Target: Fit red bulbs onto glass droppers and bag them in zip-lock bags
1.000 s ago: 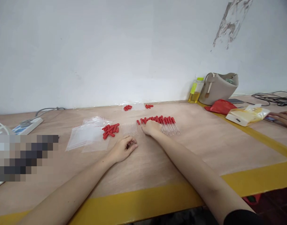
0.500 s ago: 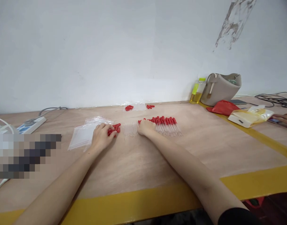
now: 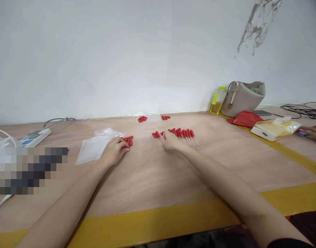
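Observation:
My left hand rests at a small pile of red rubber dropper bulbs, its fingers and thumb closed around a bulb at the near side. My right hand is pinched on a thin clear dropper tube, whose upper end sticks out past the fingers. Between the hands lies a row of bare clear tubes. Just left of my right hand are several red-capped droppers; a longer row of red-capped droppers continues to its right, partly hidden by the hand.
Clear zip bags lie left of my left hand. More red bulbs sit on plastic by the wall. A power strip is at the left. At the right are a bottle, a grey bag, a yellow-white packet and another person's hand.
My right hand has moved slightly right, from the end of the bare tubes, uncovering red-capped droppers; a tube end now shows at its fingers. My left hand stays at the bulb pile.

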A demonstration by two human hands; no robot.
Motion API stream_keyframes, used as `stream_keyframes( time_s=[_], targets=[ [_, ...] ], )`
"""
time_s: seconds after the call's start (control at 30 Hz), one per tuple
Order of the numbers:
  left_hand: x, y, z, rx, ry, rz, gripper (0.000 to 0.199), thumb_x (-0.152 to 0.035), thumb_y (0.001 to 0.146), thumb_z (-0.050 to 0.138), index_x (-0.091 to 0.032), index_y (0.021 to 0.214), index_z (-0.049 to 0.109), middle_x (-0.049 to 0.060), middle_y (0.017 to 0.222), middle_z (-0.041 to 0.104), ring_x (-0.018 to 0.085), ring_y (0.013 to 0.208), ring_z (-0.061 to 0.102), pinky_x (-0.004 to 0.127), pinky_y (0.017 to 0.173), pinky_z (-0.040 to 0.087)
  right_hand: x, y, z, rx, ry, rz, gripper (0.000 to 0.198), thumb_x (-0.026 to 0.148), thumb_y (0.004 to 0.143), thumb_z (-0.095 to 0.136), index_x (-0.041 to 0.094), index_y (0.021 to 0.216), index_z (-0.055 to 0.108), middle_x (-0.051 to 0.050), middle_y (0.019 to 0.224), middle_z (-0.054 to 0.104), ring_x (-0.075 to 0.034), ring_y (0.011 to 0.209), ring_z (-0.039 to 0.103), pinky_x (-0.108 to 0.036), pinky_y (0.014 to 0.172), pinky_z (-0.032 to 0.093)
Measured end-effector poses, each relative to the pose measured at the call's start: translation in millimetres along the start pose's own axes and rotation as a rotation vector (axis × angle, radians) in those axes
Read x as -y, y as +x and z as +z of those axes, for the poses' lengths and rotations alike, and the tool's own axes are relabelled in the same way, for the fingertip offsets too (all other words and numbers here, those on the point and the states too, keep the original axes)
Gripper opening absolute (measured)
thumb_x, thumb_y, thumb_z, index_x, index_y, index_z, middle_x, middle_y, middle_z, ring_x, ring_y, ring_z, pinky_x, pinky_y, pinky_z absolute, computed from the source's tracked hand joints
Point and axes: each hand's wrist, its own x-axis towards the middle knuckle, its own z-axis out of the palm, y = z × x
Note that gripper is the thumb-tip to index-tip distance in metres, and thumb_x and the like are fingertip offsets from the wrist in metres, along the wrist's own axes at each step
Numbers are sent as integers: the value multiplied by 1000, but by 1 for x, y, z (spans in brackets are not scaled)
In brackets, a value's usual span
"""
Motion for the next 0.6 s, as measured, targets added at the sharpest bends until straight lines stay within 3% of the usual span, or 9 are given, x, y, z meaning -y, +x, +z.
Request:
stream_keyframes(
  time_s=[0.17, 0.27, 0.33, 0.43, 0.6],
  targets=[
    [-37, 0, -4, -51, -332, -45, 15, -29, 83, 42, -19, 87, 52, 4, 86, 53, 17, 75, 51, 29, 68, 41, -48, -30, -12, -170, 206, -255, 23, 20, 84, 36, 13, 101, 50, -3, 74, 60, -12, 65, 54, -22, 61, 39],
    [-65, -2, -1, -18, -587, -81, 16, -30, 85, 39, -18, 92, 48, 2, 80, 54, 14, 70, 52, 26, 63, 42, -64, -44, -8, -245, 208, -339, 24, 18, 83, 37, 14, 101, 52, -5, 82, 61, -13, 73, 55, -24, 68, 39],
    [-81, -4, 3, -3, -748, -103, 19, -31, 86, 38, -17, 92, 49, 2, 80, 55, 14, 73, 53, 26, 66, 43, -68, -53, -3, -279, 234, -388, 21, 17, 83, 36, 15, 95, 54, -7, 89, 60, -14, 80, 54, -25, 71, 39],
    [-98, -6, 12, 42, -916, -158, 22, -34, 85, 40, -15, 79, 51, 2, 75, 56, 13, 69, 54, 26, 66, 43, -63, -65, 5, -268, 246, -414, 17, 20, 84, 36, 15, 90, 51, -5, 82, 58, -14, 75, 52, -24, 66, 38],
    [-107, -11, 30, 44, -972, -204, 22, -33, 74, 59, -16, 74, 45, 2, 81, 57, 12, 68, 57, 23, 60, 44, -49, -76, 15, -226, 205, -468, 18, 27, 86, 37, 16, 79, 50, -1, 69, 55, -11, 62, 48, -22, 59, 34]
  ],
)
